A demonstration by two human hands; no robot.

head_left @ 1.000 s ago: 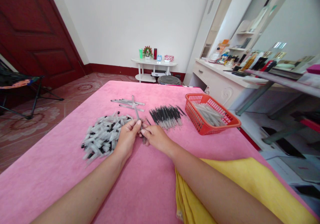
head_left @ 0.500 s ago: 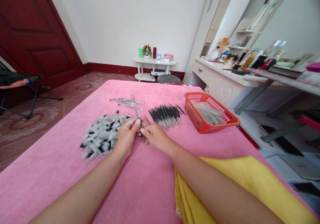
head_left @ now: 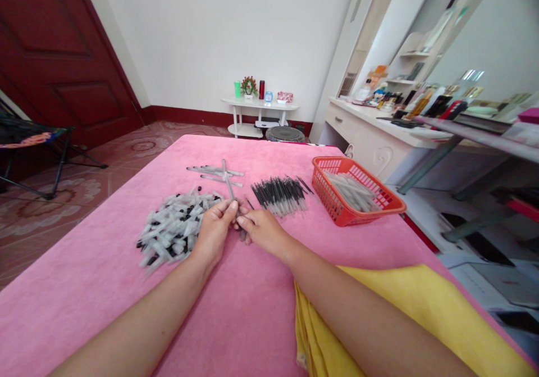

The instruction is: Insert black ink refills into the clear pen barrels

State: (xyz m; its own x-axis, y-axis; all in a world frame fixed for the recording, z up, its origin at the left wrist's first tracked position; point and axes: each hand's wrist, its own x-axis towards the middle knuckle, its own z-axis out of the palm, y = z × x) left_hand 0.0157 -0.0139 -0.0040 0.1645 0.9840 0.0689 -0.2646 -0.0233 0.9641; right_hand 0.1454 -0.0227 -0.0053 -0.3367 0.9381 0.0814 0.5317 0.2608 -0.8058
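Observation:
My left hand point(head_left: 217, 225) is closed on a clear pen barrel point(head_left: 228, 178) that points up and away over the cloth. My right hand point(head_left: 261, 226) meets it, fingers pinched around the near end of the pen; a thin dark tip shows just above these fingers, and I cannot make out what it belongs to. Left of my hands lies a heap of clear pen caps with black ends point(head_left: 174, 225). Beyond the pen are several assembled-looking pens point(head_left: 214, 170). A row of black-and-clear pen refills point(head_left: 280, 194) lies right of my hands.
An orange plastic basket point(head_left: 337, 211) holding clear pen barrels point(head_left: 352, 190) stands at the right. A folded yellow cloth point(head_left: 391, 298) lies under my right forearm. Pink cloth point(head_left: 105, 309) covers the table. A cluttered dressing table point(head_left: 370, 124) stands beyond, at the right.
The view has shifted very slightly. Both hands keep the same grip on the pen, and the piles look unchanged.

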